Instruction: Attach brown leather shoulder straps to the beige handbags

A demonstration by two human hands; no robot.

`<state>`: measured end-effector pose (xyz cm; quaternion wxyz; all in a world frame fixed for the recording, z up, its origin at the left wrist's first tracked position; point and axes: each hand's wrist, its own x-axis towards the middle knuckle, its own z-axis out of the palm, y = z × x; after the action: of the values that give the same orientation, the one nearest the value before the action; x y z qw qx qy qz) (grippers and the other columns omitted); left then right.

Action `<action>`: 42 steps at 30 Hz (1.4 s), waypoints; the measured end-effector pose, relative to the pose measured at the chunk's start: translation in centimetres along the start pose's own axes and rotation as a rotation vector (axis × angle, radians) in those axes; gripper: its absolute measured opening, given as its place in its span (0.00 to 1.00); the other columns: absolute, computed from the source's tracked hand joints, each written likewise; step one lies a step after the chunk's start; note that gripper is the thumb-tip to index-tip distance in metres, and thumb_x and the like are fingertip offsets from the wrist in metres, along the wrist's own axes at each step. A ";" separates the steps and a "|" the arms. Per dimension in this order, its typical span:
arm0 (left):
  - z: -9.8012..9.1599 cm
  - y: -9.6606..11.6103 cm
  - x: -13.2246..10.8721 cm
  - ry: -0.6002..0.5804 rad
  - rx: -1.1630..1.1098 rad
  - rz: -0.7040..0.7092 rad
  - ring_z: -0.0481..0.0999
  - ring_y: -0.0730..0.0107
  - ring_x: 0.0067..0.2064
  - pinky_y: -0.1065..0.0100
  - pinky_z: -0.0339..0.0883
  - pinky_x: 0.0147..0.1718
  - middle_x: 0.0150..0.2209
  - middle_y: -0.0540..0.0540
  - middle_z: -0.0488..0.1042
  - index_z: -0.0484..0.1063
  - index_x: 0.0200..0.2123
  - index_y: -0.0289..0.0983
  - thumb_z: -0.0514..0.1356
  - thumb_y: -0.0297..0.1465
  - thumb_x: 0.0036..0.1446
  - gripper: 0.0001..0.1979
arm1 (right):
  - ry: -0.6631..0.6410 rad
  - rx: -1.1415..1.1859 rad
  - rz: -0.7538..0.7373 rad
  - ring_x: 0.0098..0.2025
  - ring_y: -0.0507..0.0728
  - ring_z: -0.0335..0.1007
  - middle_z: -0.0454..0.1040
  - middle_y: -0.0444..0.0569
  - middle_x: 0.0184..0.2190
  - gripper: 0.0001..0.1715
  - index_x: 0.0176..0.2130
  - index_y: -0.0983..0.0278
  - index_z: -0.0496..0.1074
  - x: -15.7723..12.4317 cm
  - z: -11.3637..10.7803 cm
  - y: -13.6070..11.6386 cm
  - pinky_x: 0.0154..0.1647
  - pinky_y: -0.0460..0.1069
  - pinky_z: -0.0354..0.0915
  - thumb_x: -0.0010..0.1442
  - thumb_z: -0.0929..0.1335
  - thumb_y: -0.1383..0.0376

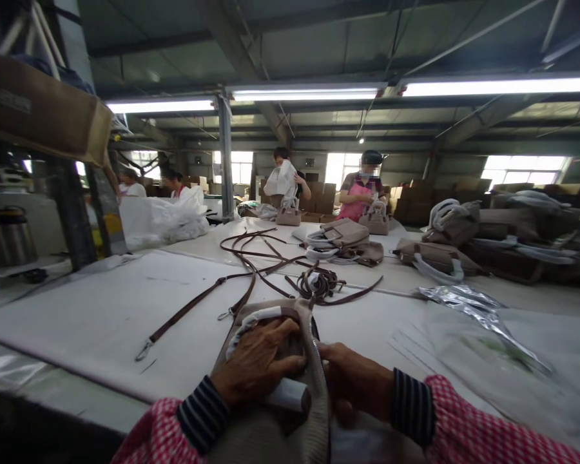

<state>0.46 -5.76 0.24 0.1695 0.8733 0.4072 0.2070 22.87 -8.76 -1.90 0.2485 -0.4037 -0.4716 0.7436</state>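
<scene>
A grayish-tan handbag (pixel 270 441) is at the near edge of the tabletop (pixel 91 322), right in front of the person. The left hand (pixel 263 354) is spread over it, thumb and pointing finger apart, next to a handle wrapped in white (pixel 241 325). The right hand (pixel 350 375) is by the zipper (pixel 315 361); its fingertips are hidden, so I can't tell if it pinches anything. The step now seems to be working on the bag's zipper side. I think the next move needs a steady bag and the wrapping kept out of the zipper teeth. Past the bag lie long brown straps (pixel 186 316), then more handbags (pixel 345 233). Silver wrapping (pixel 464 301) lies to the right.
</scene>
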 end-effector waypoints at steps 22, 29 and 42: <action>0.2 0.2 -0.9 0.253 0.321 0.351 0.80 0.62 0.43 0.61 0.70 0.45 0.39 0.47 0.81 0.76 0.41 0.41 0.55 0.29 0.69 0.10 | 0.488 -0.907 -0.276 0.24 0.50 0.55 0.62 0.42 0.20 0.19 0.23 0.63 0.60 -0.3 -0.3 -1.6 0.26 0.48 0.49 0.61 0.68 0.60; -0.5 -3.0 -1.1 0.614 0.185 -0.141 0.66 0.41 0.64 0.41 0.61 0.61 0.61 0.42 0.72 0.68 0.60 0.45 0.57 0.52 0.64 0.27 | 0.492 -0.352 -0.279 0.27 0.53 0.68 0.74 0.45 0.27 0.15 0.37 0.65 0.71 1.2 -0.3 0.2 0.27 0.47 0.59 0.53 0.74 0.58; -1.0 -5.9 -1.6 0.577 -0.636 -0.503 0.74 0.46 0.59 0.56 0.78 0.47 0.62 0.39 0.71 0.69 0.57 0.42 0.56 0.60 0.59 0.34 | 0.272 0.053 -0.416 0.19 0.49 0.63 0.72 0.42 0.25 0.16 0.44 0.66 0.75 3.6 -0.4 -5.9 0.18 0.44 0.58 0.53 0.72 0.67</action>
<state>-4.76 -3.25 -2.06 0.3524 0.5602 0.5523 0.5069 21.09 -3.32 1.99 0.4677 -0.3879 -0.4871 0.6273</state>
